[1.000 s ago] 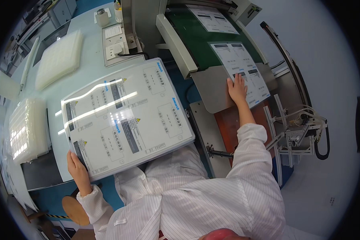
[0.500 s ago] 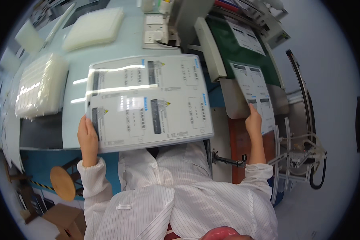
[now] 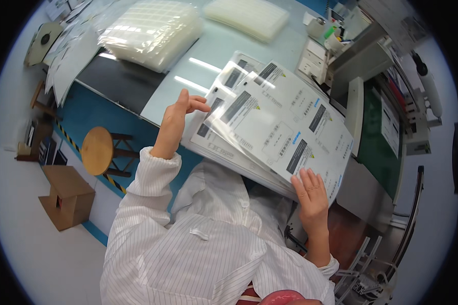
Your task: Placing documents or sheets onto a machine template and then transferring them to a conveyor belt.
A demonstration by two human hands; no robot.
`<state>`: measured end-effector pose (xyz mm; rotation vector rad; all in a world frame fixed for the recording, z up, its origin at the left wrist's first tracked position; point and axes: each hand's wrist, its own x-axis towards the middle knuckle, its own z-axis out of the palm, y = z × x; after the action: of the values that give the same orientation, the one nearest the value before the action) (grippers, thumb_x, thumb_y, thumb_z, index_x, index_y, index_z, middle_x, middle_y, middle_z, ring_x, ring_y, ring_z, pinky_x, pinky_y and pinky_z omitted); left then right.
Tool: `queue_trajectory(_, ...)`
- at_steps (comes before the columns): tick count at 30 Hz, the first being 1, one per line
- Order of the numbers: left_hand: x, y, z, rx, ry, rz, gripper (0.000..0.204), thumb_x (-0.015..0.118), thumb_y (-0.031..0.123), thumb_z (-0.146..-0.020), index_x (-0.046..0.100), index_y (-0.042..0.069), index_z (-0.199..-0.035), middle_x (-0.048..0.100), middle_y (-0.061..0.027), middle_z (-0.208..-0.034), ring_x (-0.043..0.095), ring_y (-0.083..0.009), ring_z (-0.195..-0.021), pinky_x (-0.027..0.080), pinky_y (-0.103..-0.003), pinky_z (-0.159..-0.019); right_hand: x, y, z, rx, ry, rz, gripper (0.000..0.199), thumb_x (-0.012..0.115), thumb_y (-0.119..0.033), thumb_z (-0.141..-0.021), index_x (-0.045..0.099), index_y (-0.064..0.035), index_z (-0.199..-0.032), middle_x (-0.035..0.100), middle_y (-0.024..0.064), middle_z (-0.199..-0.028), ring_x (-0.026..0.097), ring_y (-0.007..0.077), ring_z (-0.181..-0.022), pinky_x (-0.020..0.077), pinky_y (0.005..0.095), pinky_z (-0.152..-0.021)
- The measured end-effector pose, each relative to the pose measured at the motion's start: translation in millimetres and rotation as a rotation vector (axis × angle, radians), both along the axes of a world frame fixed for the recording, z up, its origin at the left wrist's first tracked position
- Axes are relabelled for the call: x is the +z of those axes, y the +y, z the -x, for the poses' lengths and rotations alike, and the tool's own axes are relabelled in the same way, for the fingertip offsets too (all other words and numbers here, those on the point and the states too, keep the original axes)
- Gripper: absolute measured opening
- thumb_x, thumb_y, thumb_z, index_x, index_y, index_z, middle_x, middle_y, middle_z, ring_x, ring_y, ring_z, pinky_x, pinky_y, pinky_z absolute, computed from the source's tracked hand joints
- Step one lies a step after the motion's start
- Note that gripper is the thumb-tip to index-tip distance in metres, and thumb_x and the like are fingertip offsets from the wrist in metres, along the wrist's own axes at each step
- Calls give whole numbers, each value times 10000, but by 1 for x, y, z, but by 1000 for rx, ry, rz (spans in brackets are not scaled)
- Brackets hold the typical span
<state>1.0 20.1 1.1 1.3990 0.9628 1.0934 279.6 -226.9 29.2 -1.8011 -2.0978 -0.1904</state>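
Observation:
My left hand [image 3: 175, 122] is raised by the left edge of a stack of clear-covered printed sheets [image 3: 216, 147], fingers apart and holding nothing. Askew on top of that stack lies a white printed sheet [image 3: 277, 119] with dark blocks, blue marks and small yellow triangles. Its right part sticks out past the stack. My right hand [image 3: 313, 195] touches the sheet's near right edge, with several fingers stretched over its surface. Whether the thumb is beneath the sheet cannot be seen.
Bundles of translucent sheets, one wrapped in shiny film [image 3: 155, 33] and one flat [image 3: 247, 18], rest on the pale table [image 3: 188, 63]. A machine with a green belt [image 3: 376, 137] carrying another sheet stands at right. A wooden stool [image 3: 97, 151] and an open cardboard box [image 3: 68, 195] are at left.
The view has swung right. My right hand has brought the printed sheet from the belt side onto the stack, where it lies askew. My left hand has come off the stack's edge.

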Motion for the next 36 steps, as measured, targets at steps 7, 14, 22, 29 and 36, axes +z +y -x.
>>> queue_trajectory(7,-8,5,10,-39,337,2,246,644,185,-911,633,15,-1088,623,-44,-938,558,-127,-924,465,-248,-817,-12,0,12,129,-11,27,342,592,-38,-832,678,-100,-1157,606,133,-1282,559,348,-1202,414,523,-1030)
queue_trajectory(14,-15,-3,3,-66,284,45,274,624,143,-911,624,-11,-1139,619,-60,-978,566,-125,-893,481,-250,-820,-15,15,12,91,-35,83,372,612,-31,-815,677,-137,-1166,605,112,-1293,555,324,-1219,409,524,-1033)
queue_trajectory(22,-22,-7,1,-11,334,-72,271,612,119,-905,626,-26,-1134,610,-117,-987,594,-186,-853,501,-283,-787,-21,14,10,101,17,89,401,605,-2,-807,673,-140,-1178,600,115,-1303,541,324,-1237,390,516,-1046)
queue_trajectory(29,-20,-7,3,-45,309,-10,285,601,114,-913,610,-20,-1163,597,-112,-1028,576,-178,-890,492,-282,-801,-13,15,7,133,49,139,386,636,-92,-817,662,-118,-1201,579,123,-1330,522,332,-1253,355,511,-1070)
queue_trajectory(36,-25,-2,-6,-82,270,44,307,579,105,-930,577,-6,-1216,572,-100,-1119,559,-174,-1007,483,-289,-851,-16,8,-5,135,95,125,369,624,-198,-864,642,-67,-1209,562,155,-1336,527,351,-1237,359,504,-1067)
